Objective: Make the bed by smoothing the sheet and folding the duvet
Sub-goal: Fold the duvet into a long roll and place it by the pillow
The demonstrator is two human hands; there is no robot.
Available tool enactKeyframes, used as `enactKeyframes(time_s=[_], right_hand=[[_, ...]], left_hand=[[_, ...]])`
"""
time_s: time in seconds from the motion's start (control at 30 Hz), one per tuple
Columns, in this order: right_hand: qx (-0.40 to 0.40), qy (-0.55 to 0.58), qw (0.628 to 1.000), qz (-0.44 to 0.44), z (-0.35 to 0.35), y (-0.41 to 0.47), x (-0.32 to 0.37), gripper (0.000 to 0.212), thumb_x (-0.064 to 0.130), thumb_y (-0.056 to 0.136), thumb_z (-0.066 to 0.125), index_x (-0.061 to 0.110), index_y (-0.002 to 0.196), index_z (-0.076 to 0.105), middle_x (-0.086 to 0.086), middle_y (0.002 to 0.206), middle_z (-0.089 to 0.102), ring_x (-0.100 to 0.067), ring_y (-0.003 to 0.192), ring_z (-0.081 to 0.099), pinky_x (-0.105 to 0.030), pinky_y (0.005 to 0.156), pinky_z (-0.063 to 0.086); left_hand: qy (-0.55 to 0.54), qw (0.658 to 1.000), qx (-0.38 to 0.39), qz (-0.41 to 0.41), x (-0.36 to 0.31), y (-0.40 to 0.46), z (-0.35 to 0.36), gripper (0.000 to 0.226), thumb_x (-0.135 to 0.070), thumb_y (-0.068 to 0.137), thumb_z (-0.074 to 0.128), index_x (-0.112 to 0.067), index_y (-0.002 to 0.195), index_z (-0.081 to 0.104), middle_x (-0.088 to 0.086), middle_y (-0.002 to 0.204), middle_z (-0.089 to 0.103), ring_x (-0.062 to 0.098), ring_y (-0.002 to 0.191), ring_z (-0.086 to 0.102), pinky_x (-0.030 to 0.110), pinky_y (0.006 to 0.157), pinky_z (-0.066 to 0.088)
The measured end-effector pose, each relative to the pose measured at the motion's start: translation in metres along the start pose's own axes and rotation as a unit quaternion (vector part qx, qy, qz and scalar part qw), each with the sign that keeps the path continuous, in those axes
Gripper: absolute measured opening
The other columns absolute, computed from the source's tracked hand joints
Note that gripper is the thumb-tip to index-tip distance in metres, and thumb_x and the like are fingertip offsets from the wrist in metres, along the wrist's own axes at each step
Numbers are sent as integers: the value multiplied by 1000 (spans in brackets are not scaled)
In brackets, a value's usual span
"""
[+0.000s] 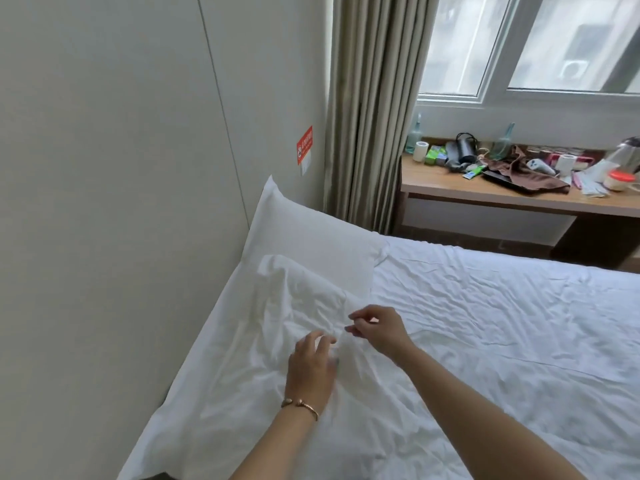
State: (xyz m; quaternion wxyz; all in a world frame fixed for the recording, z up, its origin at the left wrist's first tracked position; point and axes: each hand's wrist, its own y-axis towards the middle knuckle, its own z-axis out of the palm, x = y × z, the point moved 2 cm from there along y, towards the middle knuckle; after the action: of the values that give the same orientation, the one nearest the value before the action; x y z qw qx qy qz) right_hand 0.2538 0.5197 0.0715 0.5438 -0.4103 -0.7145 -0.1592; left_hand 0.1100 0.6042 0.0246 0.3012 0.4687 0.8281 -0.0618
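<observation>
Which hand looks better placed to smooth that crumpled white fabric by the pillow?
Probably the left hand: it lies right over the crumpled fabric beside the pillow; the right hand is at its edge.

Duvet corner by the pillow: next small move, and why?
Probably draw the duvet corner flat toward the pillow. Both hands, left and right, are at a bunched, creased fold there, while the sheet beyond lies spread though wrinkled.

You had two hands (310,368) out, two pillows (311,251) stacked by the wall, one bracelet (300,405), two glass bottles (414,136) and two paper rolls (420,151) on the worktop (450,188).
</observation>
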Motion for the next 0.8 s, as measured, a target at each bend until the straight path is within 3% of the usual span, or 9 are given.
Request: enactKeyframes(time_s=[0.07, 0.13, 0.2, 0.3, 0.4, 0.47, 0.6, 0.7, 0.8], right_hand=[[-22, -26, 999, -4, 4, 20, 26, 17, 9, 89, 63, 12, 102, 73, -9, 110, 71, -11, 91, 68, -24, 86, 52], [12, -130, 991, 24, 6, 26, 23, 47, 29, 85, 71, 22, 130, 58, -5, 134, 55, -18, 119, 55, -26, 96, 42], [40, -208, 974, 81, 6, 13, -7, 91, 51, 75, 77, 35, 150, 28, -11, 153, 29, -27, 142, 29, -38, 110, 29], [27, -183, 969, 163, 6, -20, -69, 136, 70, 53, 79, 45, 148, -15, -14, 161, 1, -32, 148, 10, -45, 116, 20], [96, -42, 974, 202, 11, -40, -106, 154, 59, 43, 85, 43, 140, -33, -7, 145, 46, -21, 126, 50, -41, 108, 40], [122, -26, 975, 182, 14, -45, -110, 149, 43, 52, 89, 44, 141, -30, -4, 115, 67, -16, 104, 65, -37, 94, 52], [56, -4, 993, 107, 9, -46, -66, 105, 14, 67, 85, 54, 134, 14, -2, 108, 65, -11, 93, 64, -24, 76, 55], [-32, -35, 998, 53, 4, -30, -22, 73, 22, 61, 82, 47, 118, 44, 0, 101, 63, -16, 90, 63, -38, 82, 57], [-61, -36, 995, 75, 27, 0, 29, 54, 31, 66, 80, 34, 113, 54, 6, 95, 58, -16, 90, 60, -30, 76, 53]], left_hand=[[16, 993, 63, 94, 1, -7, 1, 43, -63, 78, 48, -39, 113, 53, -10, 121, 55, 14, 109, 50, 34, 82, 52], [89, 977, 143, 129, 8, -15, 11, 64, -75, 70, 49, -48, 128, 44, -13, 137, 44, 15, 121, 45, 43, 87, 51], [112, 969, 182, 125, 23, -16, 21, 72, -53, 78, 60, -52, 141, 27, -10, 156, 17, 20, 135, 31, 43, 105, 37], [0, 978, 199, 64, 48, -3, 25, 71, -15, 86, 63, -46, 143, 33, -8, 159, 2, 17, 140, 28, 14, 110, 21], [-63, 980, 182, 49, 62, 4, 23, 65, -6, 87, 63, -40, 139, 43, -7, 156, 7, 15, 141, 26, 7, 107, 16], [-80, 979, 183, 46, 69, 7, 23, 65, -4, 87, 64, -38, 138, 44, -7, 156, 8, 15, 141, 26, 9, 107, 18], [-113, 985, 128, 25, 59, 4, 13, 49, -14, 91, 61, -35, 134, 51, -10, 149, 21, 14, 138, 31, 10, 108, 22], [-169, 983, 14, 67, 38, 1, -11, 43, -60, 92, 42, -42, 130, 52, -18, 135, 40, 6, 129, 39, 30, 108, 35], [-125, 980, 59, 143, 21, 4, -34, 76, -72, 79, 53, -46, 144, 24, -14, 150, 28, 1, 138, 24, 23, 111, 27]])
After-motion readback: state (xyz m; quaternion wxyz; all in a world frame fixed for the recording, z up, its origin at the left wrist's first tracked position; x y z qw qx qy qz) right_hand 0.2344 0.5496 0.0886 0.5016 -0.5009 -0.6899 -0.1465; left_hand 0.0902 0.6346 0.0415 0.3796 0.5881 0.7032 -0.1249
